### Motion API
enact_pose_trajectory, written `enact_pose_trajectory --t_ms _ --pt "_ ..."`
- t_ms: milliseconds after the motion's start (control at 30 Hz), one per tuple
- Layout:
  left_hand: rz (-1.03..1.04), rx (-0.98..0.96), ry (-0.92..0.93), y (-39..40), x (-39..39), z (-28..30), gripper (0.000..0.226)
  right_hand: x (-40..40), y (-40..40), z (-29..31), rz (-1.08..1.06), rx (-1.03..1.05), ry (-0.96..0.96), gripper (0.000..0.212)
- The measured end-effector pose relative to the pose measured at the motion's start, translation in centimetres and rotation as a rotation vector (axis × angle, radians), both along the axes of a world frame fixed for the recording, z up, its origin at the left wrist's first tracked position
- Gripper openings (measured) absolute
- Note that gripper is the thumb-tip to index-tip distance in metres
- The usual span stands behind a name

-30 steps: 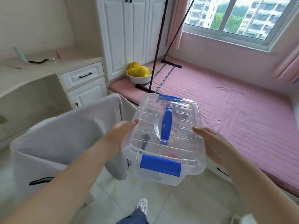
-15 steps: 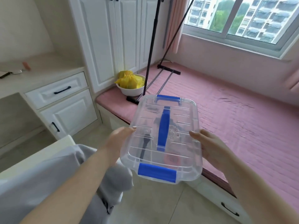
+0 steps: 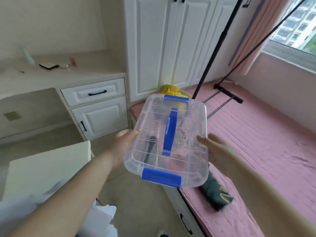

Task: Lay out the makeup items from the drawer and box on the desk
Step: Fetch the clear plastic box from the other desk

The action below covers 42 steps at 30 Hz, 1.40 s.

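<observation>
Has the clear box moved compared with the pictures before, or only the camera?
Cannot tell. The clear box keeps its place between the left hand and right hand, while the drawers come back into view, so mainly the head turned.

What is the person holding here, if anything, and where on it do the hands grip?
A clear plastic box with its lid on, held in the air by its two long sides: left hand, right hand. The blue handle is untouched.

Your left hand (image 3: 125, 147) hides its fingers under the clear box (image 3: 168, 142). Inside it, through the ribbed lid, you can tell only a dark handle and a pinkish blur. Small items at the desk's (image 3: 68, 74) back edge are too smeared to name.
</observation>
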<state>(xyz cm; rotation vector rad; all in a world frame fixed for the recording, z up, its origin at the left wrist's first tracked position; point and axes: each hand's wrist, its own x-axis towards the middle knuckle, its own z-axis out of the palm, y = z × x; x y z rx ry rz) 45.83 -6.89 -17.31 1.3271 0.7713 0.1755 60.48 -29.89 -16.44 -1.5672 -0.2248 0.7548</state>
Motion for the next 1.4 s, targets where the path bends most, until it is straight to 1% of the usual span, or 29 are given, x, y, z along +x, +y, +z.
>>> enact_pose_trajectory --t_ms 67,100,167,200,300,333,400,467,500,600,667,733,867,1000,1133,1267,1400 --pt "0.081 -0.024 -0.006 1.1 1.6 -0.1 0.036 3.4 2.3 0.2 0.079 0.012 0.005 0.039" --pt "0.12 -0.04 -0.011 1.7 2.2 -0.1 0.036 4.8 3.6 0.2 0.111 0.013 0.009 0.044" --pt "0.193 -0.056 -0.006 3.2 3.0 -0.4 0.035 7.1 6.4 -0.2 0.185 0.014 0.028 0.046" --pt "0.226 -0.059 -0.003 4.2 3.2 -0.5 0.033 8.0 7.8 -0.4 0.221 0.02 0.039 0.053" --pt "0.327 -0.012 0.006 7.4 4.1 -0.7 0.024 10.9 13.0 -1.2 0.317 0.03 0.064 0.095" --pt "0.349 -0.004 0.014 8.1 4.4 -0.8 0.025 11.4 14.1 -1.3 0.341 0.034 0.071 0.102" --pt "0.404 0.003 0.04 10.4 4.8 -1.3 0.031 12.6 17.5 -1.9 0.402 0.034 0.085 0.104" --pt "0.441 0.01 0.055 13.2 5.2 -1.8 0.03 13.6 21.1 -2.5 0.435 0.042 0.084 0.1" --pt "0.446 0.019 0.057 14.5 5.3 -1.9 0.031 14.1 22.8 -2.7 0.445 0.045 0.083 0.093" --pt "0.467 0.035 0.049 19.9 6.0 -2.0 0.032 15.6 29.1 -2.8 0.491 0.045 0.099 0.055" --pt "0.469 0.022 0.033 24.3 6.5 -1.8 0.029 16.5 34.1 -2.8 0.505 0.018 0.1 0.043" --pt "0.455 0.034 0.056 27.8 6.9 -1.3 0.028 17.1 37.9 -2.5 0.511 0.005 0.083 0.032" --pt "0.486 0.043 0.052 34.8 7.8 -0.5 0.026 18.5 46.0 -2.0 0.553 -0.005 0.064 0.027" --pt "0.522 0.034 0.065 40.4 8.7 -0.4 0.023 19.6 52.9 -1.9 0.59 -0.021 0.086 0.022" --pt "0.589 0.037 0.076 46.3 10.3 -1.3 0.021 21.1 59.5 -2.7 0.61 -0.051 0.098 0.037" --pt "0.622 0.059 0.104 52.3 12.5 -2.0 0.017 23.2 65.5 -3.8 0.631 -0.054 0.117 0.028" --pt "0.609 0.144 0.163 59.6 14.0 -2.2 0.014 24.7 70.7 -4.9 0.722 -0.108 0.16 0.019"
